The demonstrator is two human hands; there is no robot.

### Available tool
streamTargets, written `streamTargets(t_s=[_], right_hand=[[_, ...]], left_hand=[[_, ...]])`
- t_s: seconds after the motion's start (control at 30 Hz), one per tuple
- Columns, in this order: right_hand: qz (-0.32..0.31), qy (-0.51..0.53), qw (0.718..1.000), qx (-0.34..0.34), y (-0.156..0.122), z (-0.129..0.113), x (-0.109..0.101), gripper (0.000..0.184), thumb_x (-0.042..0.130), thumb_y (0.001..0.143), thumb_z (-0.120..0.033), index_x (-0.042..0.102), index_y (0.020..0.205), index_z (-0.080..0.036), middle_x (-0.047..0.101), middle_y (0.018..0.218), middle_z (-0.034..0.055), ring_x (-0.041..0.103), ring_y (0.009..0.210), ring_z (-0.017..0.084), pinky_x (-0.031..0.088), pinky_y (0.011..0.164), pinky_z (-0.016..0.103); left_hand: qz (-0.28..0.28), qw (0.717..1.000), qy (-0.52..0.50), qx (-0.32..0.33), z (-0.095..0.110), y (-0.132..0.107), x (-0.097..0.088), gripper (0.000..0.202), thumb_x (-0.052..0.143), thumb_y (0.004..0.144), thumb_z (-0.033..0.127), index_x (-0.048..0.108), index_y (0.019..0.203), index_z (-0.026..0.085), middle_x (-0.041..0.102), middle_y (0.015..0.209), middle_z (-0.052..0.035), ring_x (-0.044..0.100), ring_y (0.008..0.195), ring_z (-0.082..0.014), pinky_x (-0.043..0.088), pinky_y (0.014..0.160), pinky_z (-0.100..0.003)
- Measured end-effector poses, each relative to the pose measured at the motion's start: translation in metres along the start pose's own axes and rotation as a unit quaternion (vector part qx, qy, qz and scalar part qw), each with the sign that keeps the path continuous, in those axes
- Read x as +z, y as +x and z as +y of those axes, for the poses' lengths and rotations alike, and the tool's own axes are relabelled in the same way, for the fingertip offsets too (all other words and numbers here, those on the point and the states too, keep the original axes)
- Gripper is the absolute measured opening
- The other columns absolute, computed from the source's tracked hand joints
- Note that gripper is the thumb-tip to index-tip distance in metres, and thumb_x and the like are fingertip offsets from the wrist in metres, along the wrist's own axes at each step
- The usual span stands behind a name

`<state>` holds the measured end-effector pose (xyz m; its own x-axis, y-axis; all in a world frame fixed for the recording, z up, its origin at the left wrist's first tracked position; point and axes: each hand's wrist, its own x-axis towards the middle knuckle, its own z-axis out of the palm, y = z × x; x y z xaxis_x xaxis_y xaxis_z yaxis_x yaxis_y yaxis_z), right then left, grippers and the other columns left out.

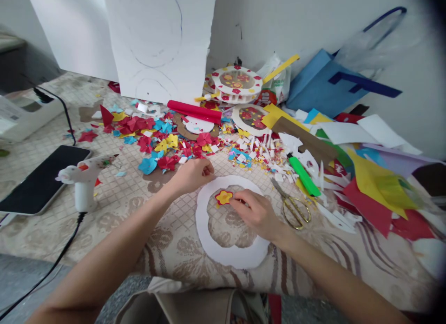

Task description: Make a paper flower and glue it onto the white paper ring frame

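A white paper ring (pixel 209 249) with a scalloped inner edge lies flat on the patterned tablecloth (pixel 174 263). Over its opening, my right hand (pixel 256 213) pinches the edge of a small yellow paper flower (pixel 224 197) with a red border. My left hand (pixel 193 176) is just beyond the ring's upper left edge, beside the scraps, with its fingers curled together. Anything between those fingers is hidden from view. Gold-handled scissors (pixel 295 211) rest to the right of the ring.
Red, blue and yellow paper flowers (pixel 167 162) and scraps spread across the back. A white glue gun (pixel 83 187) stands at left by a black phone (pixel 43 177). A green cutter (pixel 304 176) and paper sheets (pixel 379 184) lie right. A decorated round box (pixel 237 84) sits behind.
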<state>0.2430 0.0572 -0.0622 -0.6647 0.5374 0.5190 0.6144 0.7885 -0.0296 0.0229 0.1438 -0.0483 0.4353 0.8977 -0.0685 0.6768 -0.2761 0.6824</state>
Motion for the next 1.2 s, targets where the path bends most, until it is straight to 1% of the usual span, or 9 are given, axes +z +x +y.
streamTargets(t_s=[0.23, 0.37, 0.53, 0.63, 0.73, 0.87, 0.93, 1.1, 1.2], right_hand=[[-0.015, 0.027, 0.999, 0.013, -0.001, 0.0, 0.006, 0.02, 0.048, 0.088, -0.009, 0.066, 0.089, -0.015, 0.061, 0.086, 0.0084, 0.058, 0.079, 0.017, 0.052, 0.069, 0.029], [-0.011, 0.033, 0.999, 0.015, -0.001, 0.001, 0.007, 0.021, 0.046, 0.089, -0.009, 0.067, 0.091, -0.016, 0.062, 0.087, 0.0079, 0.058, 0.08, 0.017, 0.053, 0.069, 0.029], [-0.007, 0.022, 1.0, 0.012, 0.0, 0.001, 0.007, 0.017, 0.05, 0.086, -0.007, 0.066, 0.086, -0.013, 0.062, 0.086, 0.0086, 0.058, 0.079, 0.017, 0.052, 0.069, 0.028], [-0.007, 0.015, 1.0, 0.007, 0.001, 0.002, 0.009, 0.017, 0.05, 0.086, -0.007, 0.066, 0.086, -0.014, 0.062, 0.086, 0.0084, 0.057, 0.08, 0.017, 0.051, 0.07, 0.028], [-0.011, 0.014, 1.0, 0.006, 0.001, 0.003, 0.01, 0.016, 0.051, 0.087, -0.008, 0.066, 0.087, -0.014, 0.062, 0.086, 0.008, 0.057, 0.08, 0.016, 0.051, 0.07, 0.028], [-0.022, 0.017, 1.0, 0.014, 0.001, 0.003, 0.011, 0.019, 0.048, 0.089, -0.011, 0.066, 0.088, -0.017, 0.061, 0.088, 0.0073, 0.057, 0.082, 0.017, 0.051, 0.071, 0.028], [-0.029, 0.017, 0.999, 0.017, 0.001, 0.003, 0.011, 0.02, 0.047, 0.09, -0.012, 0.066, 0.088, -0.017, 0.061, 0.088, 0.0072, 0.057, 0.082, 0.017, 0.051, 0.07, 0.029], [-0.062, 0.024, 0.997, 0.024, 0.0, 0.002, 0.01, 0.02, 0.047, 0.09, -0.013, 0.067, 0.091, -0.017, 0.061, 0.089, 0.0075, 0.056, 0.082, 0.018, 0.051, 0.071, 0.031], [-0.089, 0.04, 0.995, 0.029, -0.001, 0.002, 0.01, 0.021, 0.047, 0.09, -0.013, 0.066, 0.094, -0.018, 0.061, 0.092, 0.0076, 0.056, 0.085, 0.019, 0.051, 0.073, 0.032]], left_hand=[[-0.016, 1.0, -0.022, 0.014, -0.006, 0.001, 0.005, 0.017, 0.061, 0.071, 0.03, 0.064, 0.082, 0.018, 0.068, 0.074, -0.0036, 0.061, 0.069, -0.0158, 0.043, 0.06, -0.024], [-0.024, 0.999, -0.027, 0.016, -0.006, 0.001, 0.006, 0.015, 0.063, 0.069, 0.029, 0.063, 0.08, 0.018, 0.068, 0.073, -0.003, 0.062, 0.068, -0.0162, 0.043, 0.061, -0.024], [-0.029, 0.999, -0.032, 0.017, -0.005, 0.0, 0.005, 0.015, 0.064, 0.069, 0.028, 0.063, 0.079, 0.018, 0.068, 0.073, -0.0033, 0.062, 0.068, -0.0161, 0.044, 0.061, -0.025], [-0.032, 0.999, -0.027, 0.017, -0.005, 0.0, 0.006, 0.016, 0.064, 0.069, 0.029, 0.063, 0.08, 0.018, 0.068, 0.074, -0.0034, 0.061, 0.069, -0.0161, 0.044, 0.061, -0.025], [-0.038, 0.999, -0.006, 0.025, -0.004, 0.0, 0.004, 0.022, 0.065, 0.068, 0.03, 0.063, 0.086, 0.017, 0.067, 0.077, -0.0038, 0.06, 0.071, -0.0163, 0.043, 0.062, -0.025], [-0.067, 0.997, 0.019, 0.042, -0.001, -0.002, 0.0, 0.043, 0.069, 0.064, 0.038, 0.06, 0.1, 0.017, 0.065, 0.087, -0.0049, 0.06, 0.076, -0.018, 0.043, 0.065, -0.026], [-0.084, 0.995, 0.026, 0.044, 0.001, -0.003, -0.002, 0.049, 0.071, 0.062, 0.041, 0.058, 0.104, 0.018, 0.065, 0.092, -0.0059, 0.06, 0.081, -0.0194, 0.043, 0.068, -0.027], [-0.115, 0.991, 0.036, 0.054, 0.005, -0.005, -0.003, 0.053, 0.073, 0.059, 0.035, 0.055, 0.106, 0.018, 0.063, 0.099, -0.0077, 0.058, 0.09, -0.0214, 0.043, 0.074, -0.028], [-0.12, 0.99, 0.049, 0.052, 0.006, -0.005, -0.002, 0.053, 0.073, 0.058, 0.034, 0.055, 0.106, 0.018, 0.062, 0.1, -0.0076, 0.057, 0.092, -0.0222, 0.043, 0.076, -0.029]])
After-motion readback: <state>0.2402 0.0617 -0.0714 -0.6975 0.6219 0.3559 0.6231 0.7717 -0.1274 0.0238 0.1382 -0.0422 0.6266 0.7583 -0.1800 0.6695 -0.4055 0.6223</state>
